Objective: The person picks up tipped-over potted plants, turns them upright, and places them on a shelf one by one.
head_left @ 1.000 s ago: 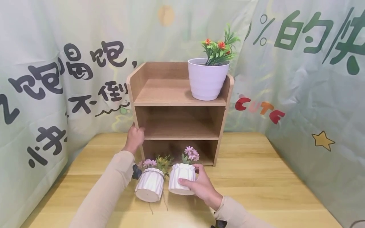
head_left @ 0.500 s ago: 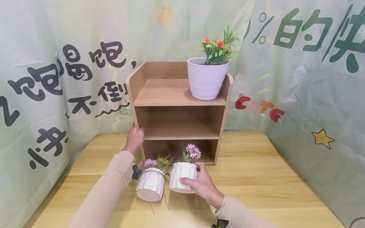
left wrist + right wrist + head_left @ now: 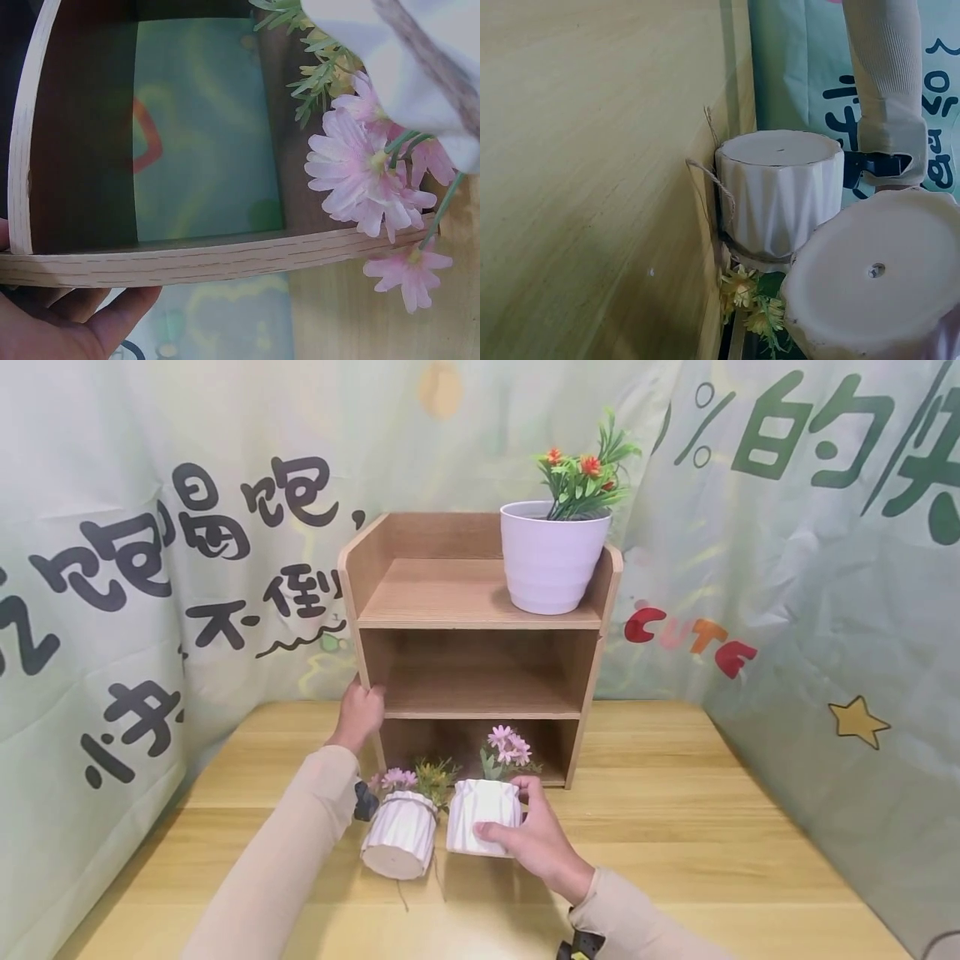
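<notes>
My left hand (image 3: pixel 359 717) grips the left side panel of a three-tier wooden shelf (image 3: pixel 480 713). In the left wrist view, its fingers (image 3: pixel 120 319) wrap the panel edge. With my right hand (image 3: pixel 543 839) I hold a white pleated flowerpot (image 3: pixel 468 817) with pink flowers (image 3: pixel 508 746), thumb on its front, other fingers at its far side. A second white pot (image 3: pixel 400 835) lies on its side to the left, base toward me, pink and yellow flowers (image 3: pixel 433 779) pointing at the shelf. The right wrist view shows the bases of the held pot (image 3: pixel 870 277) and the lying pot (image 3: pixel 780 148).
On the right of the shelf's top board stands a large white pot (image 3: pixel 555 560) with orange-red flowers and green leaves. Everything rests on a light wooden table (image 3: pixel 675 810). A printed curtain (image 3: pixel 795 568) hangs behind and at both sides.
The pot in my right hand has tilted a little more upright, showing less of its base, and moved slightly toward the shelf. My left hand keeps its grip; the head view shifted slightly.
</notes>
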Tool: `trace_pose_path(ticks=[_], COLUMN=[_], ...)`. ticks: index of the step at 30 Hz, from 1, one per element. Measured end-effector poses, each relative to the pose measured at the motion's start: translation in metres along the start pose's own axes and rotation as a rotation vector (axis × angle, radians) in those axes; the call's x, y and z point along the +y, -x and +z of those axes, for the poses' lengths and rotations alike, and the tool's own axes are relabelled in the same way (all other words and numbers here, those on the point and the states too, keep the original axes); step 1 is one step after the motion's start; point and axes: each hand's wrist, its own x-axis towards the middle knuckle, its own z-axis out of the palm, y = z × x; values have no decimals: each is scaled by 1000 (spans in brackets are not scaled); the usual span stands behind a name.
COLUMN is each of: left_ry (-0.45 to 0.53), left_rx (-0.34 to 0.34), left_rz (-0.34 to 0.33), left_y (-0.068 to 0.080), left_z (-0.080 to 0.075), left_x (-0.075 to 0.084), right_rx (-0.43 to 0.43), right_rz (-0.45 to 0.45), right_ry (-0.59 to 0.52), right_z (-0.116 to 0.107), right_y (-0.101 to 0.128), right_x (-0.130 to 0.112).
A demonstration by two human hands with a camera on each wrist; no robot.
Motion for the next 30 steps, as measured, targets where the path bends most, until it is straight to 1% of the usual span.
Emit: trace_pose_path(ticks=[5,12,17,19,23,26,30], left_ry=[9,9,21,26,22,21,29], left_rx=[2,6,3,2,4,5,8], left_rz=[-24,-14,-28,-31,-21,-11,-22], left_y=[1,1,1,0,-1,-3,-4], left_z=[1,1,1,2,3,4,4], left_x=[0,1,-1,-4,-7,-6,-4], right_rx=[-31,-70,-107,-114,-91,-59,-16], right_rz=[-13,-35,-42,-47,-86,-127,-166], right_ry=[-23,-46,-100,-94,-48,4,77], right_z=[-3,-7,-8,-8,-9,-11,-13], right_y=[-2,-5,-6,-6,-6,-8,-11], right_x=[-2,-5,-8,-10,-14,-18,-26])
